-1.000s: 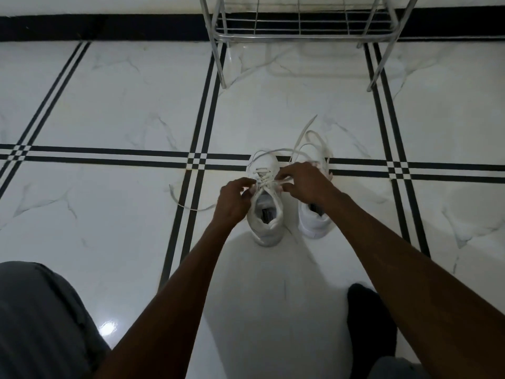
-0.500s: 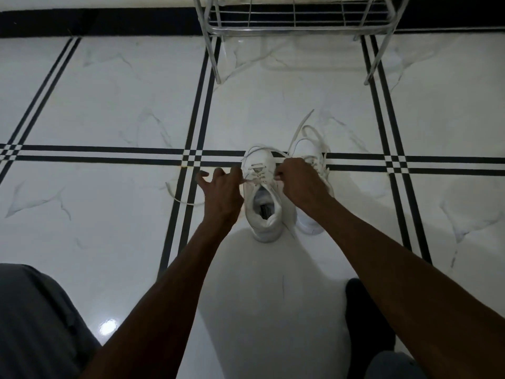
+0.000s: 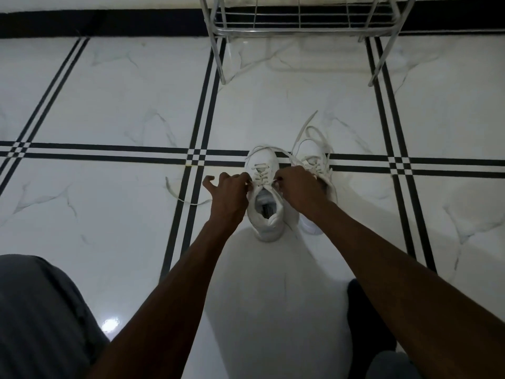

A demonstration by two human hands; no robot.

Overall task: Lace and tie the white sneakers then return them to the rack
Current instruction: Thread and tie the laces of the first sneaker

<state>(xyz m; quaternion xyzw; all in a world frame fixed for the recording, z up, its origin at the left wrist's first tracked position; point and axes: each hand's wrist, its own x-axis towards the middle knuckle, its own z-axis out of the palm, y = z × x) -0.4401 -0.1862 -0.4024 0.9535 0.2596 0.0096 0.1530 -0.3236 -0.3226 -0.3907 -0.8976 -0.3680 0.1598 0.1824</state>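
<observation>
Two white sneakers stand side by side on the tiled floor, toes pointing away from me. The left sneaker (image 3: 263,195) is laced partway up, its opening facing me. My left hand (image 3: 229,196) pinches the lace at the shoe's left top eyelets, outer fingers spread. My right hand (image 3: 299,190) pinches the lace on the shoe's right side. It partly covers the right sneaker (image 3: 314,160), whose loose laces loop over its toe. One lace end (image 3: 180,196) trails on the floor to the left.
A chrome wire shoe rack (image 3: 300,23) stands ahead by the wall, its legs on the floor. My grey-clad knee (image 3: 35,318) is at lower left, a dark foot (image 3: 366,318) at lower right. White marble tiles with black stripes lie all around.
My hands moved apart from the middle of the left sneaker to its two sides, drawing the lace outward. My left hand's outer fingers spread. The view shifted slightly.
</observation>
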